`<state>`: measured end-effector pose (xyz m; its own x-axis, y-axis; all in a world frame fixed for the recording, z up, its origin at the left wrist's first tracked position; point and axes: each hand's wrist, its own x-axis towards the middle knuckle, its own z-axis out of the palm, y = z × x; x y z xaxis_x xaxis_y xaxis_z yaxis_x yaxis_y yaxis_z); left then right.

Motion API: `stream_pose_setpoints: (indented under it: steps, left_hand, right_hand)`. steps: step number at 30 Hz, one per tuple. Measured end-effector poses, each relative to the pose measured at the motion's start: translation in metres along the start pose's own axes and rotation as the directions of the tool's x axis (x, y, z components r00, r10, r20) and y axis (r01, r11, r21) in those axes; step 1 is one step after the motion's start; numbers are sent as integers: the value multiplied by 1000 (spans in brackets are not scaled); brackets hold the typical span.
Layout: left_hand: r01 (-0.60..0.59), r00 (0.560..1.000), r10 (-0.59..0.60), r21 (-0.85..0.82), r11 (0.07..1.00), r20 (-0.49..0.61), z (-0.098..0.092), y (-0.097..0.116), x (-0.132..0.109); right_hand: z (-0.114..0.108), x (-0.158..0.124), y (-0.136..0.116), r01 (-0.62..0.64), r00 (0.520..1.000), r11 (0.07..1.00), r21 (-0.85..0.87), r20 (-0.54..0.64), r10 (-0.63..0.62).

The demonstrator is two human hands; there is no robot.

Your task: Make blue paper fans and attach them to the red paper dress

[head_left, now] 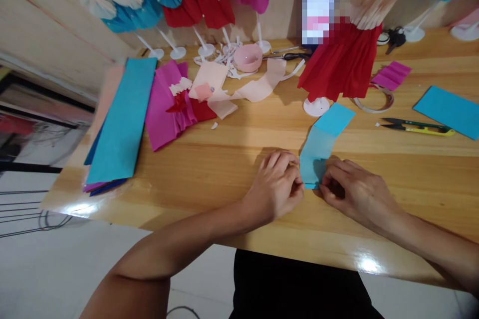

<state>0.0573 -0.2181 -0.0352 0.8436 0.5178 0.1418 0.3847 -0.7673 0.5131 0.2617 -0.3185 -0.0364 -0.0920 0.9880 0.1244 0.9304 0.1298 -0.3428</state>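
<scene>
One wooden table [209,174], blue strip [318,143] atop, pale floor [202,275]

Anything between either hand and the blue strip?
Nothing visible: the left hand and right hand both pinch the near end of the blue strip. A white stand base sits by its far end.

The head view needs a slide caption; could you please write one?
Left hand and right hand hold a turquoise paper strip by its folded near edge.
</scene>
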Motion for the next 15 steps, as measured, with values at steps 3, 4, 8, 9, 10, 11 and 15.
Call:
stream_pose_setpoints:
  steps: [3, 4, 8, 9, 10, 11, 15]
  left_hand:
    - [18, 1000, -18, 50, 999, 2, 1, 2, 1]
    - [21, 1000, -21, 57, 998, 6, 1, 3, 1]
    - [-8, 1000, 8, 31, 999, 7, 0, 2, 1]
    - [-24, 1000, 24, 20, 1000, 1, 0, 2, 1]
    - [-40, 999, 40, 10, 999, -9, 0, 1, 1]
    - [-55, 998, 55, 5, 998, -19, 0, 0, 1]
    - [-87, 994, 88, 13, 996, -57, 1, -3, 0]
  right_hand:
    - [1, 0, -2, -7, 1000, 999, -33, -8, 7]
    - [1, 0, -2, 1, 1000, 1000, -30, -13, -1]
    - [0, -2, -1, 77, 996, 997, -27, -42, -79]
    - [0, -3, -1, 95, 994, 995, -35, -45, -97]
    - [0, -4, -1, 107, 993, 993, -43, -50, -109]
    - [-1, -4, -1, 113, 992, 992, -54, -56, -116]
    - [-1, -7, -1, 114, 989, 987, -110, -87, -124]
